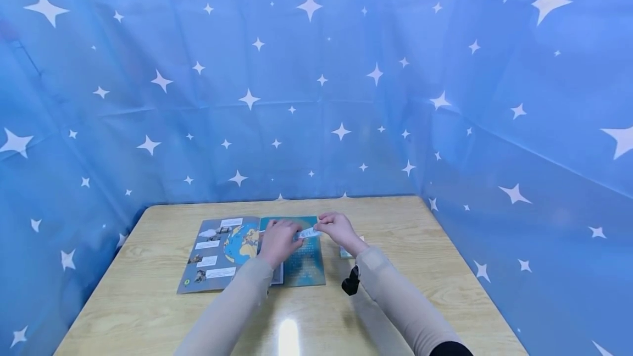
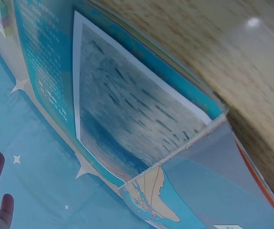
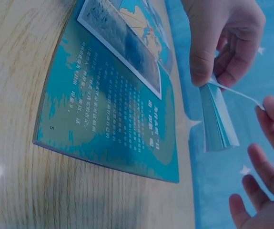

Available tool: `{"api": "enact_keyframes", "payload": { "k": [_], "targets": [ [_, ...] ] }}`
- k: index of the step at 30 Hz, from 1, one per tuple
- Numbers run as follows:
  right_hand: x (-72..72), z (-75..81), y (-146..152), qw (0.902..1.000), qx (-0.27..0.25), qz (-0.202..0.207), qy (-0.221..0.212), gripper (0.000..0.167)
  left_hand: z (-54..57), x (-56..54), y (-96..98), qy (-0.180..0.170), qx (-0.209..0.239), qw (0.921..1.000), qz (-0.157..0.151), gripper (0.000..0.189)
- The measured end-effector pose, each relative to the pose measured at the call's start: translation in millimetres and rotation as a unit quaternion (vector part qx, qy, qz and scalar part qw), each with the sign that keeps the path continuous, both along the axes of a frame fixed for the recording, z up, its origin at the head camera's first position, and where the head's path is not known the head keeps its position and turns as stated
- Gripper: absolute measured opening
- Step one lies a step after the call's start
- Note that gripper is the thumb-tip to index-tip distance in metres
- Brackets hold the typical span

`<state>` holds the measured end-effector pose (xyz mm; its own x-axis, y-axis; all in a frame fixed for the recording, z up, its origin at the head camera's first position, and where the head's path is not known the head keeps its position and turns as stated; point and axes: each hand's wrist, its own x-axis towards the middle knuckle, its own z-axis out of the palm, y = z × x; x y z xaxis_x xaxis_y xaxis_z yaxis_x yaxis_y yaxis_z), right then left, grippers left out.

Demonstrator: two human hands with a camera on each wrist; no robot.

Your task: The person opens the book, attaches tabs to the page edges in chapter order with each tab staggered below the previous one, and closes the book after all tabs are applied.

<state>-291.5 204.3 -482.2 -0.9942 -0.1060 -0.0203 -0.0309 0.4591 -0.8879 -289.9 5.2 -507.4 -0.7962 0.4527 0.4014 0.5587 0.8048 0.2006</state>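
One blue curtain (image 1: 277,59) closes off the back and sides of what we see, its cloth patterned with white stars (image 1: 309,6). Below it spreads the wooden table (image 1: 400,221), where we find a book (image 1: 303,268) lying open, grey on its left page and teal on its right. Two pale sleeves (image 1: 400,301) reach in from the near edge. Our left hand (image 1: 279,240), above the book's right page, has thumb and fingers clamped on one end of a folded paper. Our right hand (image 1: 340,231) pinches one edge of it between thumb and forefinger, the other fingers apart. Next in size, a white-bordered picture (image 2: 132,105) lies on the right page beside the fold. We see the paper (image 3: 218,119) held clear of the page, between our hands, its layers fanned. Smallest is a coloured block (image 1: 344,254) right of the book, too blurred to name.
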Motion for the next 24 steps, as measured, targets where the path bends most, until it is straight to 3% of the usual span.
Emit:
{"api": "enact_keyframes", "payload": {
  "k": [10, 24],
  "targets": [
    [-0.7, -1.5, -6.4, 0.9999, -0.011, -0.006, 0.004, 0.018, 0.8, 2.4, -3.9, 0.004, -0.010, 0.9999, 0.003, 0.023],
    [2.7, -1.5, -10.4, 0.9996, 0.015, -0.004, 0.022, 0.020, -5.1, 3.0, -6.6, 0.022, -0.010, 0.9997, 0.000, 0.022]
  ]
}}
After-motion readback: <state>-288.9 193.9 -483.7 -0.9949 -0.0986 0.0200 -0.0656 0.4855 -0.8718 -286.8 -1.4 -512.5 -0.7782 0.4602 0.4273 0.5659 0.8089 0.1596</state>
